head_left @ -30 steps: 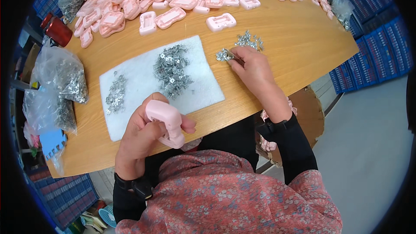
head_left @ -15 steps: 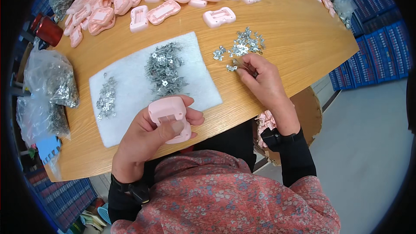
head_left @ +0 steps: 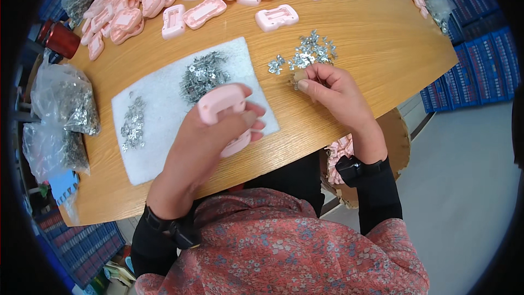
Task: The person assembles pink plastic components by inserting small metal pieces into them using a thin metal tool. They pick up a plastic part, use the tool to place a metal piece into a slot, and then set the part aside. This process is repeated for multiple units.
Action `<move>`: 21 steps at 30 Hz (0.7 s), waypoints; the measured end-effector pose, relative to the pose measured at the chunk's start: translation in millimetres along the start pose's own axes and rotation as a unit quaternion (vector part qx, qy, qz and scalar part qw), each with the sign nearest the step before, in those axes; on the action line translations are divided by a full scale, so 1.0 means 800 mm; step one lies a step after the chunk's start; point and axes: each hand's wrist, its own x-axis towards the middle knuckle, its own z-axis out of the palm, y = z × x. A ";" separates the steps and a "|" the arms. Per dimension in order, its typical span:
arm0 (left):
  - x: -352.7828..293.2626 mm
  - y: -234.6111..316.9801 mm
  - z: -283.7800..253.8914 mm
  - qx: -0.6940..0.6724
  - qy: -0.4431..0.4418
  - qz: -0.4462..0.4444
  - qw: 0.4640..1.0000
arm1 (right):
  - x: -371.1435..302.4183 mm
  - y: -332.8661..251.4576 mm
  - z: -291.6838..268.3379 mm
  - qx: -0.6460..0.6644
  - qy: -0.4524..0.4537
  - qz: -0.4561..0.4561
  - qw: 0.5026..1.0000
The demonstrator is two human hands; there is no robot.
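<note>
My left hand (head_left: 204, 142) is closed round a pink plastic shell (head_left: 221, 98) with a recess in it, slightly smeared by motion. The thumb lies across the recess, and the fingers wrap the far side. Out to the right, my right hand (head_left: 346, 98) pinches thumb and fingers together just above the table. A small greyish-brown bit shows at its fingertips, too unclear to name. Right beyond these fingertips lies a loose pile of small shiny metal clips (head_left: 311, 52), with a smaller cluster (head_left: 276, 64) to its left.
A white padded mat (head_left: 164, 153) bears a dense heap of metal pieces (head_left: 202, 79) and a smaller heap (head_left: 132, 125). Many pink shells (head_left: 204, 12) cover the table's far side. Clear bags of metal parts (head_left: 76, 112) and a red cup (head_left: 63, 41) stand left. A cardboard box (head_left: 397, 136) sits below right.
My left hand has moved up and to the right with the pink shell, tilting it. My right hand has shifted slightly right, its fingertips still near the clips.
</note>
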 end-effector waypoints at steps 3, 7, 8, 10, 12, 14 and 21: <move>0.022 0.002 0.018 0.080 0.000 0.033 0.996 | -0.008 -0.032 0.001 0.086 -0.049 0.087 0.991; 0.055 -0.009 0.021 0.178 -0.032 0.059 0.982 | -0.011 -0.042 0.005 0.125 -0.088 0.110 0.982; 0.057 -0.013 0.021 0.169 -0.036 0.048 0.984 | -0.011 -0.044 0.007 0.134 -0.096 0.112 0.980; 0.061 -0.015 0.022 0.153 -0.049 0.025 0.987 | -0.012 -0.039 0.009 0.157 -0.081 0.112 0.978; 0.056 -0.017 0.027 0.055 -0.028 0.005 0.998 | -0.014 -0.039 0.014 0.187 -0.059 0.113 0.974; 0.055 -0.014 0.029 -0.020 -0.019 -0.005 1.000 | -0.019 -0.044 0.023 0.223 -0.030 0.116 0.967; 0.049 -0.019 0.021 -0.072 -0.015 0.012 0.997 | -0.031 -0.040 0.054 0.190 0.018 0.032 0.981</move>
